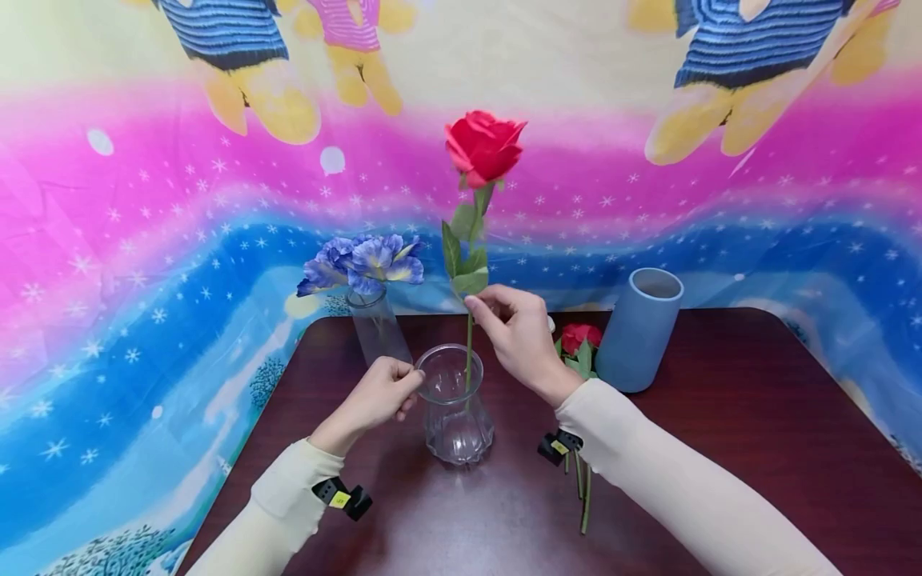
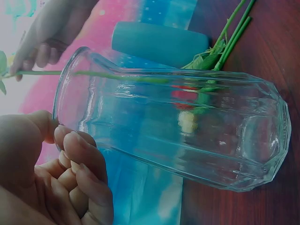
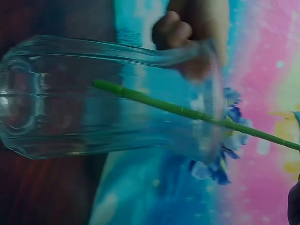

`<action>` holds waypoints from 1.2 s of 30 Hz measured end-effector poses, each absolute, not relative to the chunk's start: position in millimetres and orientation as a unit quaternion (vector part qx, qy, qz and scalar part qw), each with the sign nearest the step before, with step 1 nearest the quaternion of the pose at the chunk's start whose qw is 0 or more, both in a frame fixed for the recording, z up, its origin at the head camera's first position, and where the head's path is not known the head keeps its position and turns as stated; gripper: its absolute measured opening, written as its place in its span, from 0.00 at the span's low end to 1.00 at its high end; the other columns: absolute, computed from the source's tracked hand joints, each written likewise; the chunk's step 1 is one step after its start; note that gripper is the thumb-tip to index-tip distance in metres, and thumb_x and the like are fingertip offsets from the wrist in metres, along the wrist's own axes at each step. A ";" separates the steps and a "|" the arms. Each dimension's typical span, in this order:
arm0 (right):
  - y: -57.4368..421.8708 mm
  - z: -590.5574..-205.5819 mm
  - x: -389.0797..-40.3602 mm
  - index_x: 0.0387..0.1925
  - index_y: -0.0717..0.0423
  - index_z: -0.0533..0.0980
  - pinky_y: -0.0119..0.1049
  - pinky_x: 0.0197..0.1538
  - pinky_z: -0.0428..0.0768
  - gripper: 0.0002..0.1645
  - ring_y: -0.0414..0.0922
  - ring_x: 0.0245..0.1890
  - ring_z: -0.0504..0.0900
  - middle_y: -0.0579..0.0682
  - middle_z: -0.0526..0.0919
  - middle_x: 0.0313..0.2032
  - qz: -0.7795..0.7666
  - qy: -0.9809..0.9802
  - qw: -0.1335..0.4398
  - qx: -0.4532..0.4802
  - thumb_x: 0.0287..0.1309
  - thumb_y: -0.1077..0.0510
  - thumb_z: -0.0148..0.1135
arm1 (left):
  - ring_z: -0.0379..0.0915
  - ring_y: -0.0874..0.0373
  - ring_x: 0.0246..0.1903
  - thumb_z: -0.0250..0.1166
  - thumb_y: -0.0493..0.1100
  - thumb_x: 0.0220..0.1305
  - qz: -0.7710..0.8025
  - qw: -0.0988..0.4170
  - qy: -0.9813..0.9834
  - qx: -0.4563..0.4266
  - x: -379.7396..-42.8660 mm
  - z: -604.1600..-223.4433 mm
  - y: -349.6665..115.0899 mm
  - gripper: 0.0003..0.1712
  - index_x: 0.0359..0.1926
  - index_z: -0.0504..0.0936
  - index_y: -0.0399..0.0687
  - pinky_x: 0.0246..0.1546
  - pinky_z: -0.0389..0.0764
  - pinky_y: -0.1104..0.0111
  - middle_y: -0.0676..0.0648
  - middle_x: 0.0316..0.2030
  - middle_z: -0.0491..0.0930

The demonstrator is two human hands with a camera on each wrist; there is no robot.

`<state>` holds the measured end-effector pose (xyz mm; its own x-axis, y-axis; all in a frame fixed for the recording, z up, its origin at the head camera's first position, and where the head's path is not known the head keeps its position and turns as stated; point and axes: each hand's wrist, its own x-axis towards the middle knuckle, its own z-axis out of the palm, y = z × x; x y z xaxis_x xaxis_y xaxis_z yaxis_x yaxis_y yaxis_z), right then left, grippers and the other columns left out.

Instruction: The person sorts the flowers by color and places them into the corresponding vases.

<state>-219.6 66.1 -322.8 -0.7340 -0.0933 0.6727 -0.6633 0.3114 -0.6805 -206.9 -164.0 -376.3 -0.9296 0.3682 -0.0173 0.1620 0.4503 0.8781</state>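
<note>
My right hand [image 1: 522, 336] pinches the green stem of a red rose [image 1: 486, 148] just below its leaves. The stem [image 3: 173, 108] passes through the mouth of a clear glass vase [image 1: 459, 436], and its cut end shows partway down, above the vase's bottom. With thumb and fingers, my left hand [image 1: 378, 396] pinches the left side of the vase rim [image 2: 60, 93]. The vase stands upright on the dark table. In the right wrist view, the hand at the rim looks blurred.
Behind on the left, a narrow glass vase [image 1: 380, 332] holds blue-purple flowers [image 1: 363, 262]. A blue-grey vase [image 1: 639, 336] stands at the back right. Beside it lies another red rose [image 1: 579, 338] with several stems [image 1: 585, 500], partly under my right forearm. A printed cloth [image 1: 562, 192] hangs behind the table [image 1: 720, 424].
</note>
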 end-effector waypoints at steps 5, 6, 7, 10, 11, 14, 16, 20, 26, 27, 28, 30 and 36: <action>63.8 -341.4 -216.8 0.34 0.55 0.86 0.30 0.24 0.69 0.09 0.39 0.19 0.71 0.50 0.80 0.20 0.519 -0.787 0.224 0.246 0.67 0.56 0.64 | 0.66 0.60 0.11 0.54 0.38 0.72 0.502 0.104 0.846 0.148 -205.5 -376.1 -162.6 0.24 0.15 0.69 0.41 0.16 0.70 0.72 0.52 0.11 0.69; 63.4 -345.0 -216.2 0.34 0.56 0.86 0.30 0.24 0.70 0.09 0.39 0.19 0.72 0.49 0.80 0.21 0.514 -0.792 0.219 0.246 0.67 0.56 0.64 | 0.66 0.60 0.11 0.53 0.38 0.72 0.502 0.104 0.846 0.147 -205.7 -376.7 -162.6 0.24 0.15 0.69 0.42 0.16 0.71 0.72 0.52 0.11 0.69; 63.0 -348.4 -215.5 0.34 0.56 0.86 0.30 0.25 0.71 0.09 0.38 0.20 0.72 0.49 0.80 0.22 0.507 -0.798 0.216 0.246 0.67 0.56 0.65 | 0.65 0.61 0.11 0.53 0.38 0.72 0.502 0.104 0.846 0.147 -205.9 -377.4 -162.5 0.24 0.15 0.69 0.42 0.16 0.71 0.72 0.52 0.11 0.69; 62.1 -356.9 -213.9 0.33 0.55 0.86 0.30 0.27 0.70 0.07 0.38 0.22 0.71 0.46 0.79 0.23 0.482 -0.811 0.218 0.249 0.65 0.57 0.67 | 0.65 0.63 0.11 0.52 0.38 0.72 0.503 0.104 0.846 0.146 -206.2 -378.9 -162.1 0.24 0.15 0.69 0.43 0.16 0.72 0.73 0.52 0.11 0.69; 61.8 -359.2 -213.7 0.33 0.54 0.86 0.30 0.27 0.70 0.06 0.38 0.22 0.71 0.46 0.77 0.23 0.473 -0.816 0.220 0.249 0.64 0.57 0.67 | 0.65 0.64 0.11 0.52 0.38 0.72 0.503 0.104 0.846 0.144 -206.2 -379.1 -162.1 0.24 0.15 0.69 0.43 0.16 0.72 0.73 0.53 0.11 0.68; 61.0 -364.3 -212.8 0.32 0.53 0.86 0.30 0.28 0.68 0.04 0.38 0.23 0.70 0.44 0.75 0.23 0.451 -0.829 0.223 0.245 0.62 0.57 0.69 | 0.65 0.64 0.11 0.52 0.37 0.71 0.504 0.102 0.846 0.141 -206.2 -379.3 -161.6 0.24 0.15 0.69 0.44 0.16 0.71 0.74 0.53 0.11 0.68; 60.3 -366.1 -211.6 0.32 0.51 0.87 0.30 0.28 0.66 0.04 0.38 0.23 0.69 0.43 0.73 0.22 0.437 -0.840 0.218 0.237 0.61 0.56 0.70 | 0.64 0.63 0.11 0.52 0.37 0.71 0.505 0.101 0.845 0.140 -206.0 -379.4 -161.6 0.24 0.15 0.68 0.44 0.16 0.71 0.74 0.53 0.11 0.68; 58.6 -366.5 -208.3 0.31 0.48 0.87 0.30 0.27 0.65 0.04 0.38 0.23 0.68 0.41 0.71 0.22 0.409 -0.863 0.195 0.226 0.60 0.54 0.71 | 0.65 0.63 0.11 0.52 0.37 0.72 0.510 0.103 0.842 0.142 -205.7 -379.3 -161.7 0.24 0.15 0.68 0.44 0.16 0.71 0.73 0.52 0.11 0.68; 55.9 -363.5 -204.7 0.33 0.47 0.88 0.29 0.24 0.64 0.05 0.37 0.22 0.68 0.40 0.72 0.22 0.366 -0.890 0.163 0.218 0.61 0.52 0.70 | 0.65 0.63 0.11 0.52 0.38 0.72 0.511 0.109 0.841 0.138 -204.6 -377.4 -161.3 0.23 0.15 0.68 0.44 0.16 0.71 0.73 0.52 0.11 0.69; 55.6 -362.8 -204.3 0.34 0.47 0.88 0.30 0.23 0.64 0.06 0.37 0.22 0.68 0.40 0.73 0.22 0.359 -0.894 0.160 0.217 0.61 0.51 0.70 | 0.65 0.63 0.11 0.52 0.38 0.71 0.510 0.110 0.842 0.137 -204.4 -377.1 -161.2 0.23 0.15 0.68 0.45 0.17 0.71 0.72 0.52 0.12 0.69; 55.1 -362.2 -204.0 0.35 0.47 0.88 0.30 0.23 0.64 0.06 0.37 0.22 0.68 0.40 0.73 0.23 0.354 -0.896 0.158 0.217 0.61 0.51 0.70 | 0.65 0.63 0.11 0.52 0.38 0.71 0.509 0.110 0.843 0.135 -204.2 -377.0 -161.1 0.23 0.15 0.68 0.45 0.17 0.71 0.72 0.52 0.12 0.68; 54.3 -361.4 -203.7 0.36 0.47 0.89 0.30 0.23 0.63 0.07 0.37 0.22 0.68 0.40 0.74 0.23 0.348 -0.899 0.154 0.216 0.62 0.51 0.70 | 0.65 0.63 0.11 0.52 0.38 0.71 0.508 0.111 0.844 0.133 -203.9 -376.7 -161.3 0.22 0.16 0.68 0.45 0.17 0.71 0.72 0.52 0.12 0.68; 53.8 -361.6 -204.2 0.37 0.46 0.88 0.30 0.23 0.63 0.06 0.38 0.22 0.68 0.40 0.74 0.23 0.345 -0.905 0.140 0.205 0.62 0.52 0.69 | 0.65 0.62 0.11 0.52 0.38 0.71 0.506 0.109 0.845 0.131 -204.2 -376.5 -162.1 0.22 0.17 0.68 0.45 0.17 0.72 0.72 0.52 0.12 0.68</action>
